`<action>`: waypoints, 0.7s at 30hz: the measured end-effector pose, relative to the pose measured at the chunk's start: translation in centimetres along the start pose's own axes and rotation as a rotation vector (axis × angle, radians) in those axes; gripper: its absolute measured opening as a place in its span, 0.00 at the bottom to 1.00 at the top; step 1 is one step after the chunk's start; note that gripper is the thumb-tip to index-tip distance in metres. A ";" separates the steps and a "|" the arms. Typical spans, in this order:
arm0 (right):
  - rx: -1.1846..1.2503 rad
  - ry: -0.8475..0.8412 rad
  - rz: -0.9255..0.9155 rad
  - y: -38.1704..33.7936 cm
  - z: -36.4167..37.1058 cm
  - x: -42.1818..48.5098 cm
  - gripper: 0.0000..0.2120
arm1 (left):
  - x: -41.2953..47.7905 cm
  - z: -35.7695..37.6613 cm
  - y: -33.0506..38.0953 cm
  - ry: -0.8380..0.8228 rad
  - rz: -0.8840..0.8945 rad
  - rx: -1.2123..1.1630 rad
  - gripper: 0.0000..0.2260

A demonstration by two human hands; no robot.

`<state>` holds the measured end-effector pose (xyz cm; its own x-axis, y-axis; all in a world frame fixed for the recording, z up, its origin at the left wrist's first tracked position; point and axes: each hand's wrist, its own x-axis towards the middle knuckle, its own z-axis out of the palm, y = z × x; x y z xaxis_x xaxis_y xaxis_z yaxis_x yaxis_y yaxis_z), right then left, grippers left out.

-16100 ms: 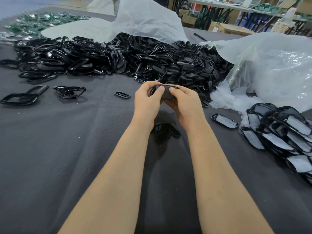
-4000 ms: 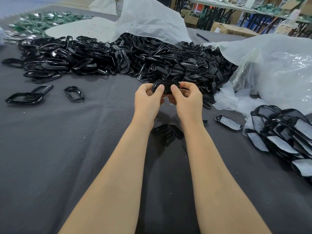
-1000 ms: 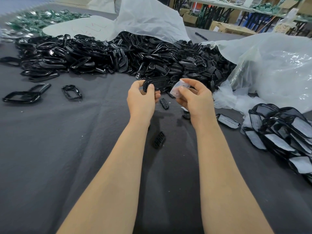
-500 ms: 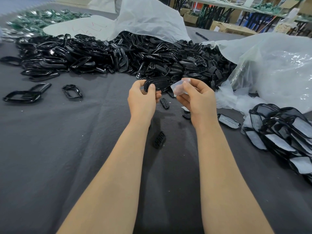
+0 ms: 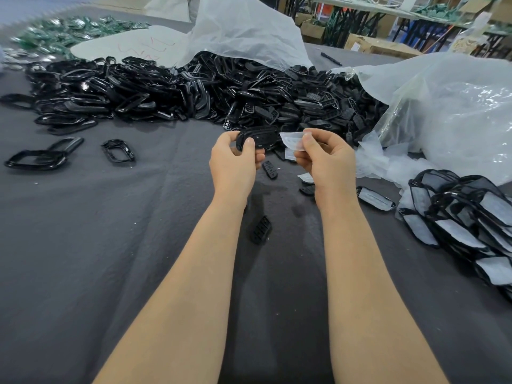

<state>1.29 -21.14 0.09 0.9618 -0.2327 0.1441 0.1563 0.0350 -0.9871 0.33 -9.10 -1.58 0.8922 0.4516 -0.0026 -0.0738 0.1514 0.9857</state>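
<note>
Grey cloth covers the wide worktop, and a long heap of glossy black plastic frames and pads runs across its far side, partly under a crumpled white translucent plastic sack. Both hands are raised above the cloth just in front of that heap. The left hand grips a black oval plastic shell, thumb on its near face and fingers curled behind it, so the shell points toward the right. The right hand pinches a small translucent white film strip between thumb and forefinger. The strip's left end sits right at the shell's right end, but whether they touch cannot be told. On the cloth, a small black ribbed button pad lies just right of the left hand, and a second black pad lies between the 2 forearms. To the right, a stack of black frames faced with white film rests beside a clear crinkled plastic bag. At the left, a large loose black frame and a smaller black frame lie apart from the heap.
</note>
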 end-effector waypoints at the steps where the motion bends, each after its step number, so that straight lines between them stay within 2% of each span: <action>1: 0.007 0.004 0.000 -0.1 0.0 0.0 0.06 | 0.0 0.0 0.0 0.000 -0.001 -0.001 0.08; 8: 0.109 0.021 0.077 0.0 0.2 0.0 0.06 | 0.0 0.0 -0.1 0.003 0.003 0.004 0.07; 12: 0.202 -0.031 0.131 -0.1 0.3 -0.1 0.13 | 0.0 0.0 -0.1 0.002 0.001 -0.001 0.07; 15: 0.057 -0.010 0.097 0.0 0.3 0.0 0.07 | 0.0 0.0 -0.1 -0.002 -0.005 -0.001 0.07; 18: -0.126 0.086 -0.027 -0.1 0.1 -0.1 0.10 | 0.0 0.0 -0.1 -0.009 -0.009 -0.009 0.06; 21: -0.209 0.071 -0.092 -0.1 -0.1 -0.2 0.10 | -0.1 -0.1 -0.1 -0.009 0.000 -0.001 0.05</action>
<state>1.03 -21.18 0.20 0.9264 -0.2935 0.2358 0.1854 -0.1894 -0.9642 0.24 -9.08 -1.65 0.8960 0.4440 -0.0016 -0.0736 0.1521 0.9856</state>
